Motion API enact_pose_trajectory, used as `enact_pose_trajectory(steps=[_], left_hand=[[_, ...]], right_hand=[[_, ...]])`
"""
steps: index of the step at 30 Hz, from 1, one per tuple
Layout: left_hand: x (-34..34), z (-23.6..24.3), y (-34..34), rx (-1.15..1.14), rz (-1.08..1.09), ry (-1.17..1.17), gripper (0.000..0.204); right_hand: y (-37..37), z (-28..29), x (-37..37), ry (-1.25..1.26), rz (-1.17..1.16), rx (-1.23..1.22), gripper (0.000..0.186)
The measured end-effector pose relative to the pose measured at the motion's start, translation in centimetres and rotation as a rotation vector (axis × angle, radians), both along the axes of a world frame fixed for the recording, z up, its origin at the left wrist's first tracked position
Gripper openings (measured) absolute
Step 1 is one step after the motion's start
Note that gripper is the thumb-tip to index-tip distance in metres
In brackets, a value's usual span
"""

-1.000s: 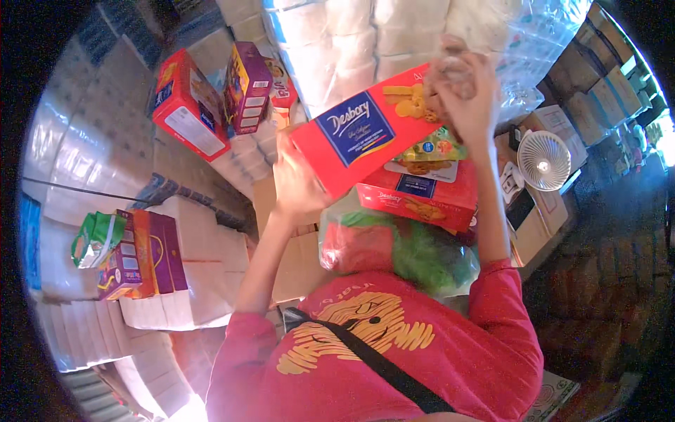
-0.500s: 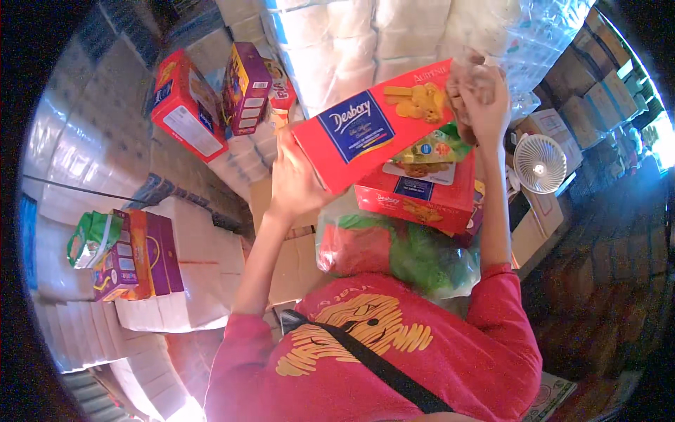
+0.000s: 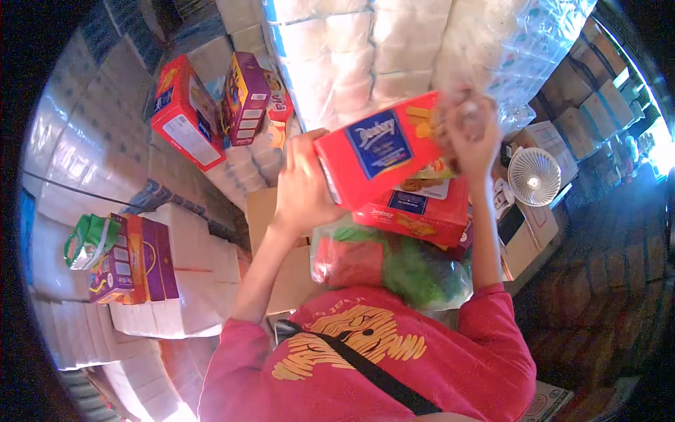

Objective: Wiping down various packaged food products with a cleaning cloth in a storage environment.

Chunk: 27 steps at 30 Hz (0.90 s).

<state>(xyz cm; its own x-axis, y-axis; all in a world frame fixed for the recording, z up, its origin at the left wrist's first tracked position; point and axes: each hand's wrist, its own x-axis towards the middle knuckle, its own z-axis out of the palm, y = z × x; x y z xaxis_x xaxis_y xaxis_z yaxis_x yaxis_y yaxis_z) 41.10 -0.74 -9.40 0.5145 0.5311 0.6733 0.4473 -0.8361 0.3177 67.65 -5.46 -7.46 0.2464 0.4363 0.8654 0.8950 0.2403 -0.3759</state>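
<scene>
So both hands are up on a red biscuit box (image 3: 383, 158) with a blue label panel on it. The left hand (image 3: 304, 184) is wrapped around the box's left end, fingers curled over the edge and gripping it. The right hand (image 3: 470, 133) is at the far right end, a bit blurry, but it looks closed on the top corner of the same box. The box is held tilted, right end higher than the left, up in the air in front of a wall of white wrapped bales (image 3: 365, 56).

Right under it sits a second red box (image 3: 422, 211) of the same sort, lying on top of a clear plastic bag (image 3: 394, 264) stuffed with red and green packs. I can't tell whether the held box is touching the one below.

Off to the left, a red carton (image 3: 184, 112) and a purple carton (image 3: 246, 98) stand leaning on stacked white packs. Lower left there's a purple gift box (image 3: 137, 257) with a green bag (image 3: 88, 239) just beside it. On the right, a small white fan (image 3: 534, 176) sits on brown cardboard boxes (image 3: 524, 235). The person is wearing a red shirt (image 3: 394, 366) with a black strap across it.
</scene>
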Motion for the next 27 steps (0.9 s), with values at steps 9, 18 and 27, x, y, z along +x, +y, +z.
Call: enact_pose_trajectory(steps=[9,18,27], left_hand=[[3.1,1.0,-1.4,-0.055,-0.009,-0.085,0.093],[1.4,-0.2,-0.6,-0.041,0.009,-0.054,0.091],[3.4,1.4,-1.5,-0.027,-0.006,-0.079,0.089]], right_hand=[[-2.5,1.2,-6.0,-0.038,0.311,0.016,0.033],[0.1,-0.5,-0.3,0.279,0.123,-0.033,0.034],[-1.9,1.8,-4.8,-0.001,0.426,-0.041,0.032]])
